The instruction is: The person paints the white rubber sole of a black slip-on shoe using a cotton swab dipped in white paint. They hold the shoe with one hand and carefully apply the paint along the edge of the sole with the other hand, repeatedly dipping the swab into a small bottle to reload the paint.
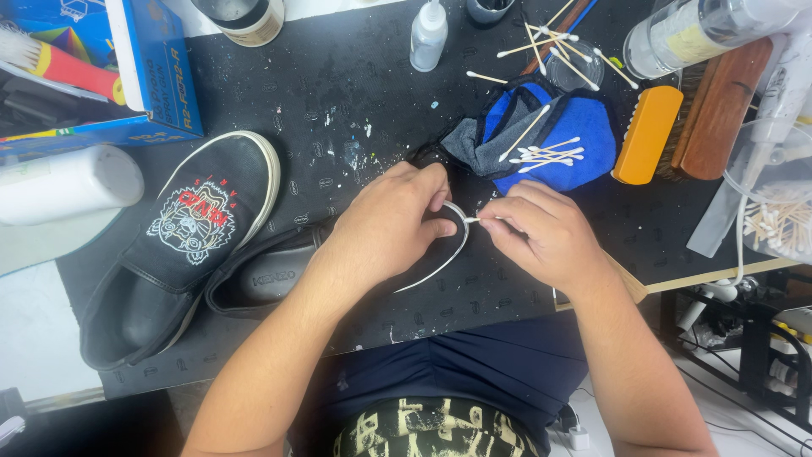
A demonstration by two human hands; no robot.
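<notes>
While one black slip-on shoe (190, 241) with an embroidered tiger face lies unattended at the left of the black work mat (338, 93), the left hand (385, 228) grips the toe of the second black slip-on shoe (338, 262) at mat centre, fingers curled closed over its white sole edge. Just right of it, the right hand (541, 233) pinches a cotton swab (470, 220) between closed fingertips, its tip touching that sole edge. Behind the hands lies a blue cloth (558, 127) carrying loose swabs, with an orange-backed brush (647, 135) beside it.

Black patterned work mat (355, 76) covered pale tabletop (34, 330) — flecked with white specks. Wooden table edge (677, 279) showed at right. Tangled cables and white plug (719, 292) lay below on floor. Even, bright light — soft shadows only.
</notes>
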